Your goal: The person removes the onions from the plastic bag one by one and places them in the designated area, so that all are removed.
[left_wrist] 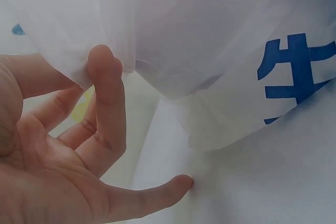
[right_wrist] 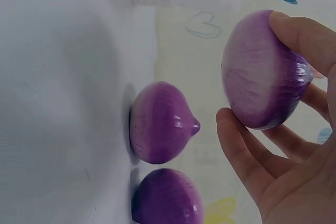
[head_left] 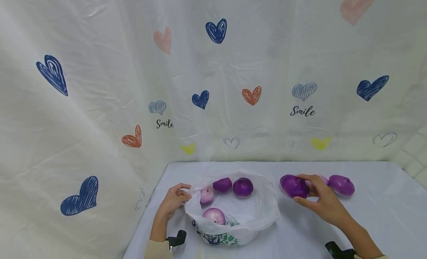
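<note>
My left hand (head_left: 176, 199) pinches the left rim of a white plastic bag (head_left: 263, 223), whose mouth is spread wide. In the left wrist view, fingertips (left_wrist: 102, 64) meet on the thin plastic (left_wrist: 173, 35). Inside the bag lie several onions, two dark purple ones (head_left: 243, 187) at the back and paler ones (head_left: 214, 216) at the left and front. To the right of the bag, my right hand (head_left: 318, 196) grips a purple onion (right_wrist: 257, 72) between thumb and fingers, raised off the table.
Two more onions, one pale (right_wrist: 160, 124) and one purple (head_left: 341, 185), sit on the white-covered table (head_left: 377, 222) beyond and right of my right hand. A white curtain (head_left: 267, 58) printed with hearts hangs behind the table's back edge. Blue and green print marks the bag's outside.
</note>
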The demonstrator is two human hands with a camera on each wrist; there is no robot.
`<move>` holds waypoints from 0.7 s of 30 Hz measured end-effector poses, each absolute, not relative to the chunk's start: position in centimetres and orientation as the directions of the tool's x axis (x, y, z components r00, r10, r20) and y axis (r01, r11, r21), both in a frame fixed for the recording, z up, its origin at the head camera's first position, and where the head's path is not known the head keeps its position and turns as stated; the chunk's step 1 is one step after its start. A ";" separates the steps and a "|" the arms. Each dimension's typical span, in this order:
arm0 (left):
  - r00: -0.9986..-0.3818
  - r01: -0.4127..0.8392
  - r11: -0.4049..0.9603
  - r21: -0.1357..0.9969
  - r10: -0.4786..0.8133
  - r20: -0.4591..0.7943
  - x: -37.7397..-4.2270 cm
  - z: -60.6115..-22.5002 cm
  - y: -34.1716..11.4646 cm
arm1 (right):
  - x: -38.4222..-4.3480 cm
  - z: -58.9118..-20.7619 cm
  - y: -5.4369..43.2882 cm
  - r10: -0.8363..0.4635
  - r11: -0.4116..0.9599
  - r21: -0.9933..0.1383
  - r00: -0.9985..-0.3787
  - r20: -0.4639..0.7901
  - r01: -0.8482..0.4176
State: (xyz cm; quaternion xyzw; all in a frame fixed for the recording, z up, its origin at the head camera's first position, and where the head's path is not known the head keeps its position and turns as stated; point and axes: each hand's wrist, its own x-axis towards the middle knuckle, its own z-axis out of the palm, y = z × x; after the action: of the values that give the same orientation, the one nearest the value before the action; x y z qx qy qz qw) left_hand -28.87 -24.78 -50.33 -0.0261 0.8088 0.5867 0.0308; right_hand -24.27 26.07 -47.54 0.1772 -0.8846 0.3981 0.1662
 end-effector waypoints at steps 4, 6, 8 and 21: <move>-0.997 -0.077 0.313 0.947 0.003 -0.082 -29.0 -50.4 -25.0 | -24.5 -47.7 26.4 -0.190 0.618 -0.654 -0.890 0.414 -0.436; -0.997 -0.075 0.316 0.946 0.004 -0.080 -29.0 -50.4 -25.0 | -24.6 -47.9 26.6 -0.194 0.617 -0.657 -0.893 0.407 -0.433; -0.997 -0.074 0.315 0.946 0.000 -0.078 -29.0 -50.5 -25.0 | -24.7 -48.1 26.8 -0.199 0.612 -0.659 -0.892 0.406 -0.437; -0.997 -0.081 0.311 0.947 -0.018 -0.079 -28.9 -50.5 -24.8 | -25.1 -49.2 27.6 -0.236 0.588 -0.663 -0.882 0.408 -0.464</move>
State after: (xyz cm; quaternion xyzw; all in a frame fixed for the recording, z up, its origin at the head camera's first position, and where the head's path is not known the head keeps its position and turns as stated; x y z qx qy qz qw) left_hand -28.89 -24.80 -50.47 -0.0305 0.8093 0.5860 0.0269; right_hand -25.11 27.57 -49.25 0.1988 -0.8801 0.4079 0.1397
